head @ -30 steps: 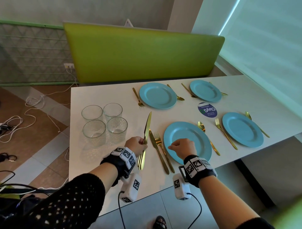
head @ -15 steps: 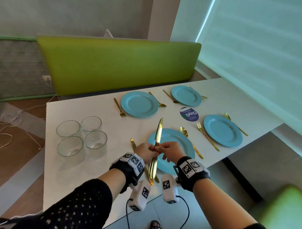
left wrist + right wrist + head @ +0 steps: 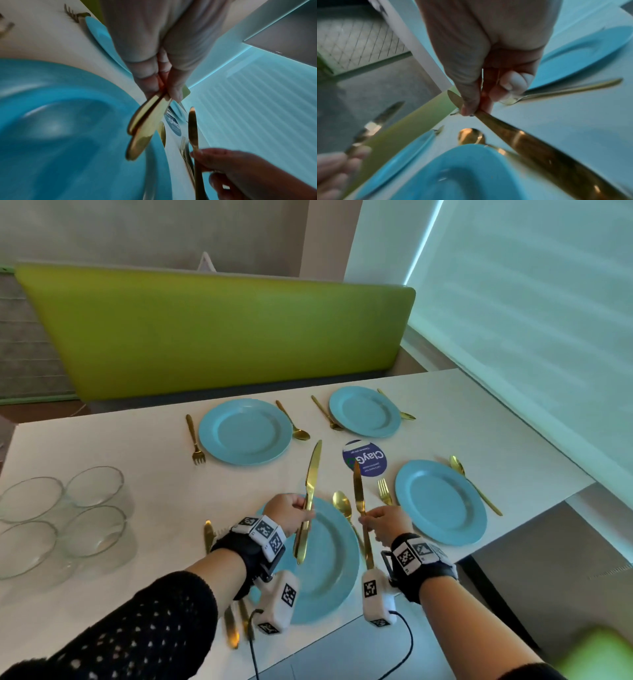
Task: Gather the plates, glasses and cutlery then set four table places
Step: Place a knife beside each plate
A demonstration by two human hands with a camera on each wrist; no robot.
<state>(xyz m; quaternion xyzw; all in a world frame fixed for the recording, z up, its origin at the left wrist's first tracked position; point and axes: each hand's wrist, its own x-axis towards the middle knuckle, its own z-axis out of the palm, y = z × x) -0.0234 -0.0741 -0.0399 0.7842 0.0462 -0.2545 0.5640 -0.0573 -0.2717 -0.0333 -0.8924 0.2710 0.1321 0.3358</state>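
Observation:
Above the near blue plate (image 3: pixel 330 563), my left hand (image 3: pixel 303 510) pinches two gold knives (image 3: pixel 311 487) held together, blades pointing away; both handles show in the left wrist view (image 3: pixel 145 125). My right hand (image 3: pixel 368 517) pinches a single gold knife (image 3: pixel 358 494) by its middle, just right of that plate and above a spoon (image 3: pixel 342 503); the right wrist view shows this knife (image 3: pixel 522 139) too. Three more blue plates (image 3: pixel 245 431) (image 3: pixel 364 411) (image 3: pixel 440 501) lie with forks and spoons beside them. Several glasses (image 3: pixel 92 508) stand at the left.
A knife tip (image 3: pixel 208 534) lies left of the near plate, partly under my left arm. A round blue sticker (image 3: pixel 371 457) sits mid-table. A green bench back (image 3: pixel 222 337) runs along the far side, and the table's near edge (image 3: pixel 308 645) is close below my wrists.
Half a second ago both hands met on the bundle of knives. Now the right hand has drawn one knife off to the right and the hands are apart.

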